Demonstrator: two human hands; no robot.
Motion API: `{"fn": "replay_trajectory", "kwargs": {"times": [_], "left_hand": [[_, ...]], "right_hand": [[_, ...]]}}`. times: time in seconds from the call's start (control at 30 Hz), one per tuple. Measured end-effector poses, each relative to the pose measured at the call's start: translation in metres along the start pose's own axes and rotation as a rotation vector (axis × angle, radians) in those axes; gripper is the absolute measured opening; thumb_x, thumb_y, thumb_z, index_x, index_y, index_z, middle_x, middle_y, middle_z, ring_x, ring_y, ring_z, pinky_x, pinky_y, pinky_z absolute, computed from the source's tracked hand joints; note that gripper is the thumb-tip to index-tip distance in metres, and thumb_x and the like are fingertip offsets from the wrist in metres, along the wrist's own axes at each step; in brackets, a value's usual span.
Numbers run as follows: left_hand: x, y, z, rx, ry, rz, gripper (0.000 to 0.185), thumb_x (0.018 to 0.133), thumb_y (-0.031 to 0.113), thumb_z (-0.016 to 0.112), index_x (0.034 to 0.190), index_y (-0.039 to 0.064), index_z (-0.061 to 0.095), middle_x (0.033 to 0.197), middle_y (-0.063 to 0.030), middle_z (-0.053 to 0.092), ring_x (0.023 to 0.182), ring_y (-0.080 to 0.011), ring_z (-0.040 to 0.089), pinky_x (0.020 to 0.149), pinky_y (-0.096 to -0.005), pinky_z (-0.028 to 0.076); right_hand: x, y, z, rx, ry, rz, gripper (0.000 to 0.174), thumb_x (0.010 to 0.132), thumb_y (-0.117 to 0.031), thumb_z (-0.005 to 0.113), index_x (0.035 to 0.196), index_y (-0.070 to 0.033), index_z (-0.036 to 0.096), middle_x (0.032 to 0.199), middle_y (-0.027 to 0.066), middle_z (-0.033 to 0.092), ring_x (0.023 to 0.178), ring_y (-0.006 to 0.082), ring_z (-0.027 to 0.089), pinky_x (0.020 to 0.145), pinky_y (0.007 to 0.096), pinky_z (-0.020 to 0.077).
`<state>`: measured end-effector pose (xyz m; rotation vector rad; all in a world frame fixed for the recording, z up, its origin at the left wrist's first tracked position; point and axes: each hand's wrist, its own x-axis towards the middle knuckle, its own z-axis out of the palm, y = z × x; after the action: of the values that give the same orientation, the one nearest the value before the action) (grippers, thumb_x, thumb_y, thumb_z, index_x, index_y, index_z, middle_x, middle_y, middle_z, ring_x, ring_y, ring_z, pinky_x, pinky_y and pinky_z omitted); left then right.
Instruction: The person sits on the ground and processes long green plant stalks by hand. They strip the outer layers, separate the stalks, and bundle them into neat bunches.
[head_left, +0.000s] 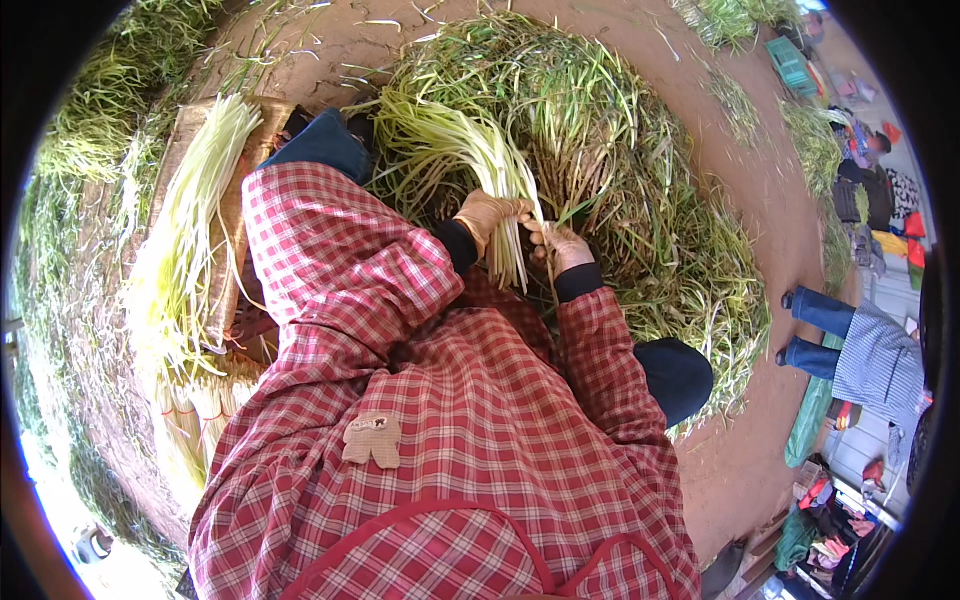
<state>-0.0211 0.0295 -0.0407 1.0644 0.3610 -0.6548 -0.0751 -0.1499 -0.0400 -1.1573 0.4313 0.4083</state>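
Observation:
A bundle of pale leafy stalks (484, 154), which look like blanched chives, is gripped by my left hand (484, 217). The white stem ends hang below that fist and the yellow-green leaves fan to the upper left. Close beside it, my right hand (566, 246) pinches a thin whitish stalk (535, 191) between thumb and fingers. Both hands seem to wear thin gloves. Under and beyond them spreads a large heap of green and withered stalks (592, 127). My fingers partly hide the stems.
On my left, a pile of sorted pale stalks (191, 225) lies on a brown board (274, 112). Bunches tied with red bands (199, 412) are below it. At right, a person in jeans (825, 330) stands on the earthen floor (780, 217). A green crate (791, 66) sits farther off.

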Motion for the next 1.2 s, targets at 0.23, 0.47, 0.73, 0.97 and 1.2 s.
{"fn": "replay_trajectory", "kwargs": {"times": [0.23, 0.47, 0.73, 0.97, 1.2], "left_hand": [[0.005, -0.016, -0.007, -0.097, -0.047, 0.056, 0.017, 0.082, 0.006, 0.068, 0.092, -0.008, 0.068, 0.081, -0.0132, 0.068, 0.066, -0.0181, 0.062, 0.06, -0.0316, 0.051], [0.006, -0.017, -0.006, -0.086, -0.06, 0.046, 0.015, 0.085, 0.001, 0.061, 0.091, -0.012, 0.063, 0.079, -0.0128, 0.064, 0.068, -0.018, 0.059, 0.067, -0.031, 0.05], [0.001, -0.012, -0.002, -0.004, -0.025, 0.048, 0.011, 0.083, 0.001, 0.063, 0.085, -0.009, 0.066, 0.073, -0.0101, 0.064, 0.067, -0.0178, 0.059, 0.066, -0.0304, 0.049], [-0.007, 0.016, 0.005, -0.118, 0.054, 0.11, 0.013, 0.084, -0.001, 0.058, 0.09, -0.01, 0.065, 0.069, -0.0071, 0.062, 0.068, -0.0163, 0.059, 0.072, -0.0265, 0.047], [-0.004, 0.048, -0.002, -0.252, 0.066, 0.231, 0.017, 0.083, -0.005, 0.056, 0.097, -0.011, 0.062, 0.086, -0.0143, 0.067, 0.072, -0.0174, 0.061, 0.075, -0.0271, 0.049]], "right_hand": [[0.017, 0.01, 0.012, -0.193, 0.15, -0.128, 0.016, 0.083, -0.001, 0.067, 0.097, 0.002, 0.059, 0.088, 0.009, 0.066, 0.07, 0.0135, 0.061, 0.065, 0.0261, 0.0521], [0.029, 0.016, 0.009, -0.172, 0.102, -0.101, 0.015, 0.084, -0.001, 0.067, 0.096, 0.002, 0.059, 0.085, 0.0102, 0.067, 0.072, 0.0142, 0.062, 0.064, 0.0248, 0.051], [0.024, 0.014, 0.009, -0.041, 0.155, -0.074, 0.006, 0.086, 0.0, 0.061, 0.091, 0.003, 0.06, 0.086, 0.0131, 0.067, 0.073, 0.0189, 0.065, 0.062, 0.029, 0.0537], [0.011, 0.001, 0.013, 0.176, 0.23, -0.012, 0.008, 0.088, -0.006, 0.061, 0.092, 0.001, 0.061, 0.088, 0.0146, 0.068, 0.07, 0.0218, 0.066, 0.061, 0.0308, 0.0545], [-0.046, -0.054, -0.022, -1.207, 0.235, -0.524, 0.011, 0.081, -0.014, 0.068, 0.088, -0.007, 0.067, 0.099, 0.0096, 0.068, 0.086, 0.0212, 0.065, 0.082, 0.0315, 0.0487]]}}
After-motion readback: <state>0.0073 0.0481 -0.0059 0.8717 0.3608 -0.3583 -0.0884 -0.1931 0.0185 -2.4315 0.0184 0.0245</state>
